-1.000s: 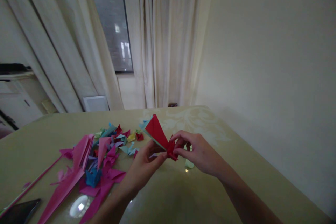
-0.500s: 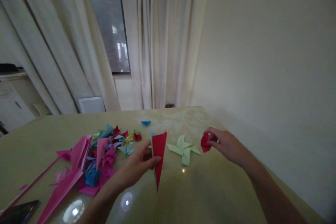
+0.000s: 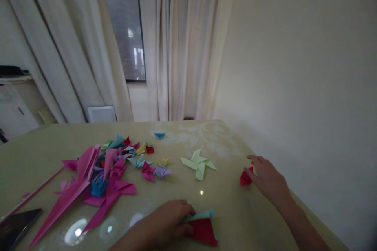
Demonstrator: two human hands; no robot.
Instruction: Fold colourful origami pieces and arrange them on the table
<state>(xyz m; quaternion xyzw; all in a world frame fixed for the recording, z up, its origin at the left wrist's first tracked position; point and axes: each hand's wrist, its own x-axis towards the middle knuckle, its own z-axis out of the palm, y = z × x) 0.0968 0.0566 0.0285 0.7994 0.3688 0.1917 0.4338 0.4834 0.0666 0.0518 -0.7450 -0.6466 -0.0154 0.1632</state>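
My left hand [image 3: 165, 223] lies low at the near edge of the table, its fingers curled on a folded red and light blue paper [image 3: 203, 228] that rests flat on the table. My right hand [image 3: 266, 178] is out at the right side of the table, fingers touching a small crumpled red paper piece [image 3: 245, 177] that sits on the surface. A pale green paper pinwheel [image 3: 198, 163] lies between the two hands, farther back.
A heap of folded coloured paper shapes [image 3: 118, 160] and long pink paper planes [image 3: 73, 188] covers the table's left half. A small blue paper boat [image 3: 159, 135] sits farther back. A dark phone [image 3: 14, 227] lies at the near left corner. The glossy yellow table [image 3: 229, 208] meets a wall on the right.
The hands have moved apart. My left hand brought the red and blue paper down onto the table near me. My right hand carried the small red piece right and set it down.
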